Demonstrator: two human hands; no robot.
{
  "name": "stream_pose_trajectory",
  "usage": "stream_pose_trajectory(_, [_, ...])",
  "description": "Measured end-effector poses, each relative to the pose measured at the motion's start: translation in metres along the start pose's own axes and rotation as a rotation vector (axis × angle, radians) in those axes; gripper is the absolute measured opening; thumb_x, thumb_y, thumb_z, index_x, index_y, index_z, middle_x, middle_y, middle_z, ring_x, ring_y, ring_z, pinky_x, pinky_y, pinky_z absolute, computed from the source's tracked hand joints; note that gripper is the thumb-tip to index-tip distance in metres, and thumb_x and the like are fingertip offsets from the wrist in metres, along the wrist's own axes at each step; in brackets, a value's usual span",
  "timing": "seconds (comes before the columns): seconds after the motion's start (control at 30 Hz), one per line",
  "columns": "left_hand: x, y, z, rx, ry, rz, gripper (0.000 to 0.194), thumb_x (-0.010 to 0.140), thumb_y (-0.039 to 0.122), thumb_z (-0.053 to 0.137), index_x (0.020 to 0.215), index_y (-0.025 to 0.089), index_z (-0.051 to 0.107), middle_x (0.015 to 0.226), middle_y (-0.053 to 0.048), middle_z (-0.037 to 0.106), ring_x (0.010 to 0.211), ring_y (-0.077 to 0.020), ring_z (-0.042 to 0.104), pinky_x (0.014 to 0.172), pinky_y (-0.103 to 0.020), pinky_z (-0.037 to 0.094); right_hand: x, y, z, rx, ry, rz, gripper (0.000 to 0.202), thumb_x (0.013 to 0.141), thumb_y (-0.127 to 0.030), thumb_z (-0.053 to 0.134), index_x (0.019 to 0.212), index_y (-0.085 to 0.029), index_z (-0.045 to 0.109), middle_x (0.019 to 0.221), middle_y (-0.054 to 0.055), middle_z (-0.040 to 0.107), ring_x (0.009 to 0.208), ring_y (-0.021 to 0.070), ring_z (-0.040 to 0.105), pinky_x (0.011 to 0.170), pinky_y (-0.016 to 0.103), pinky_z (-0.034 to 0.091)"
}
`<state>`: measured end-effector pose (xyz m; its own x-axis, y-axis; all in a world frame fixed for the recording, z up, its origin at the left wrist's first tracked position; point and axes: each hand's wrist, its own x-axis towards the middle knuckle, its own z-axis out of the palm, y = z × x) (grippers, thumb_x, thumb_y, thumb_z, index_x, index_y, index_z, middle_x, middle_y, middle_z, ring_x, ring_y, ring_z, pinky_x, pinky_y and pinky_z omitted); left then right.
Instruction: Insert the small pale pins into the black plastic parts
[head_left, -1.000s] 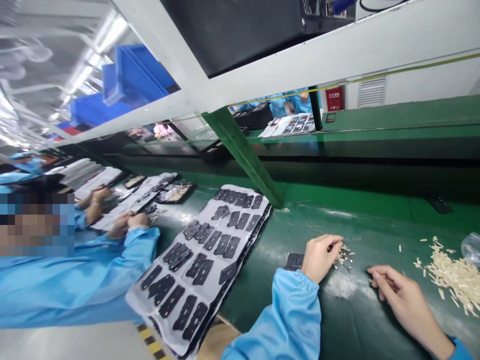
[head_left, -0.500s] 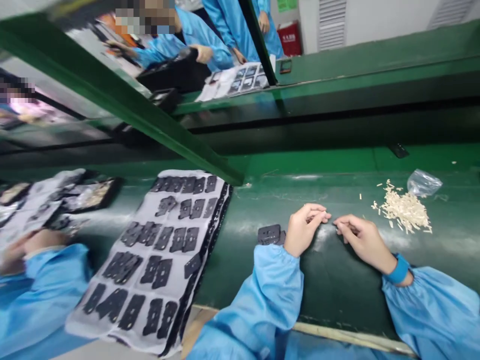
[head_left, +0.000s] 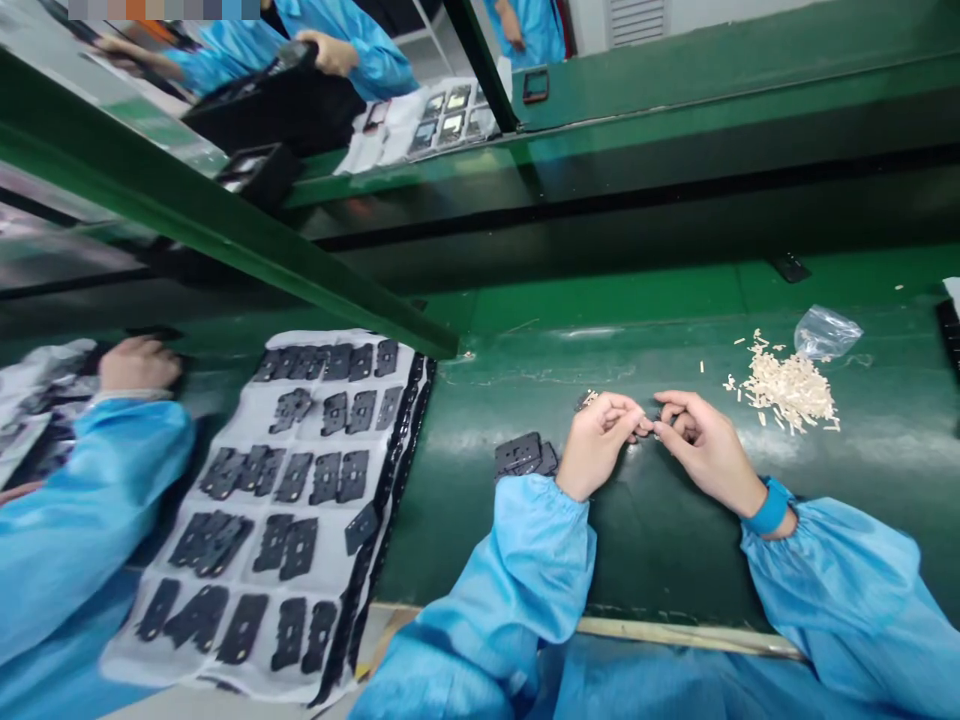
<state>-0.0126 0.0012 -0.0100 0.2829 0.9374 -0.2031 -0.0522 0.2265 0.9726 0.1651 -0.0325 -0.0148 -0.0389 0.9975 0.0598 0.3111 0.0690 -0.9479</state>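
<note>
My left hand (head_left: 600,440) and my right hand (head_left: 701,440) meet above the green table (head_left: 480,540), fingertips almost touching. Each has its fingers pinched together, and whatever they hold is too small to name. A bit of something dark shows by the left fingers (head_left: 585,400). Beside my left wrist lie a few black plastic parts (head_left: 517,455), stacked and overlapping. To the right of my right hand is a heap of small cream-coloured pieces (head_left: 791,388), with a clear plastic bag (head_left: 827,333) touching its far edge.
A white cloth-lined tray (head_left: 311,520) with rows of black parts stands at left. A green beam (head_left: 300,250) slants above it. A co-worker's hand (head_left: 139,365) is at far left. Across the barrier, people in blue work near a sheet of framed parts (head_left: 382,145).
The view has shifted, moving the scene left and slightly up. My hands have come closer together. The co-worker's hand at left has reached farther forward.
</note>
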Motion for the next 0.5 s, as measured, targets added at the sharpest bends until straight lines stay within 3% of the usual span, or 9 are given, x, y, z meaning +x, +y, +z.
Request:
stream_pose_trajectory(0.1, [-0.001, 0.000, 0.001, 0.017, -0.031, -0.017, 0.034, 0.088, 0.044, 0.072, 0.092, 0.012, 0.061, 0.079, -0.007, 0.071, 0.072, -0.0122, 0.066, 0.066, -0.023, 0.050, 0.000, -0.003, -0.001, -0.071, 0.013, -0.072, 0.019, 0.099, -0.030, 0.060, 0.105, -0.016, 0.071, 0.086, 0.004, 0.062, 0.061, 0.0099, 0.052, 0.057, 0.026, 0.042])
stream_pose_trajectory(0.2, [0.001, 0.003, -0.003, 0.053, 0.037, -0.004, 0.032, 0.090, 0.043, 0.069, 0.093, 0.012, 0.062, 0.080, -0.007, 0.070, 0.073, -0.0116, 0.066, 0.066, -0.021, 0.050, 0.001, -0.003, -0.001, -0.096, 0.038, -0.055, 0.024, 0.100, -0.036, 0.061, 0.089, -0.016, 0.068, 0.075, 0.003, 0.059, 0.059, 0.0111, 0.050, 0.058, 0.027, 0.042])
stream_pose_trajectory(0.33, [0.004, 0.008, -0.013, 0.085, 0.246, 0.100, 0.030, 0.090, 0.041, 0.070, 0.091, 0.012, 0.064, 0.079, -0.004, 0.065, 0.069, -0.0089, 0.059, 0.063, -0.020, 0.047, 0.009, -0.001, 0.008, -0.156, 0.041, -0.079, 0.023, 0.101, -0.033, 0.058, 0.100, -0.016, 0.075, 0.078, 0.004, 0.067, 0.062, 0.0134, 0.056, 0.062, 0.029, 0.044])
stream_pose_trajectory(0.43, [0.005, 0.010, -0.016, 0.021, 0.280, 0.103, 0.034, 0.088, 0.045, 0.073, 0.091, 0.012, 0.064, 0.076, -0.003, 0.064, 0.065, -0.0085, 0.057, 0.063, -0.021, 0.049, 0.018, -0.002, 0.019, -0.170, 0.006, -0.183, 0.028, 0.103, -0.028, 0.053, 0.112, -0.019, 0.078, 0.103, 0.007, 0.076, 0.089, 0.0180, 0.070, 0.079, 0.029, 0.052])
stream_pose_trajectory(0.5, [0.005, 0.010, -0.014, -0.039, 0.275, 0.074, 0.039, 0.085, 0.047, 0.077, 0.091, 0.011, 0.064, 0.078, -0.005, 0.067, 0.066, -0.0094, 0.060, 0.063, -0.022, 0.050, 0.022, -0.003, 0.024, -0.147, 0.015, -0.170, 0.027, 0.103, -0.030, 0.054, 0.110, -0.019, 0.078, 0.104, 0.006, 0.077, 0.090, 0.0189, 0.072, 0.080, 0.029, 0.053])
